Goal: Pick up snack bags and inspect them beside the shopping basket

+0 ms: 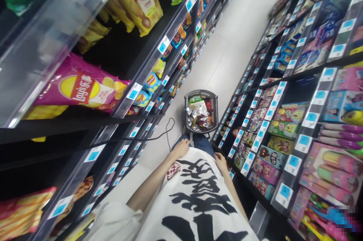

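Note:
My left hand hangs by the hem of the white shirt, in front of the jeans. Its fingers are loose, and I see nothing held in it. On the other side, my right hand lies along the thigh at the shirt's edge, its fingers loose and partly hidden, with no object showing. Just beyond my legs, a dark shopping basket stands low near the floor. Inside it are silvery crumpled packs, a green pack and red ones. Neither hand touches the basket.
Shelves of chip bags line the left, with a purple Lay's bag and a yellow Lay's bag. Boxed sweets fill shelves on the right. A black cable sticks out from the left shelf. Pale floor runs ahead.

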Demonstrator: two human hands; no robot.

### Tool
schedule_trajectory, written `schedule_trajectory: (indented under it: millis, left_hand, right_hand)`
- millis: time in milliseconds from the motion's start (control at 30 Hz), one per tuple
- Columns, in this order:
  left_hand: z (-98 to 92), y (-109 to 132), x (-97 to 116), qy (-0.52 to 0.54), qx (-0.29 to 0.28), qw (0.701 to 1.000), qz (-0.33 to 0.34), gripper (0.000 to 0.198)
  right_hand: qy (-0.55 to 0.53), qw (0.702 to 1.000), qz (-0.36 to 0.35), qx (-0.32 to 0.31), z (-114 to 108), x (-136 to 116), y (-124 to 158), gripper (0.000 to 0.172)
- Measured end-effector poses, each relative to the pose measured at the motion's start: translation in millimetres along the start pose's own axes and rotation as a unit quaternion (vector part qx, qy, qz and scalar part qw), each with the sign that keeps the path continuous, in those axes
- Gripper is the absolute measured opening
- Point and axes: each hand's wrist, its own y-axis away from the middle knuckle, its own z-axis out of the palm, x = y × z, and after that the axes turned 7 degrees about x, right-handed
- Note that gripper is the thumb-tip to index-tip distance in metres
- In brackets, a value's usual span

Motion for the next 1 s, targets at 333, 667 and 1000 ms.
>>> schedule_trajectory:
  millis: [333, 667, 1000]
  left_hand:
    - [-16.5, -61.7, 28.7, 0.007, 0.042, 0.998, -0.049, 0.043]
    - [58.4, -90.6, 77.6, 0.047, -0.087, 0.993, -0.069, 0.039]
    - [117.6, -71.7, 57.6, 0.187, -0.093, 0.966, -0.152, 0.035]
  right_hand:
    - [-0.026, 1.000, -0.001, -0.008, -16.1, 12.2, -58.9, 0.039]
    - [-0.036, 0.999, 0.032, -0.006, -33.3, 30.5, -139.8, 0.048]
    - [-0.040, 0.998, -0.017, 0.055, -21.7, -16.9, -249.0, 0.055]
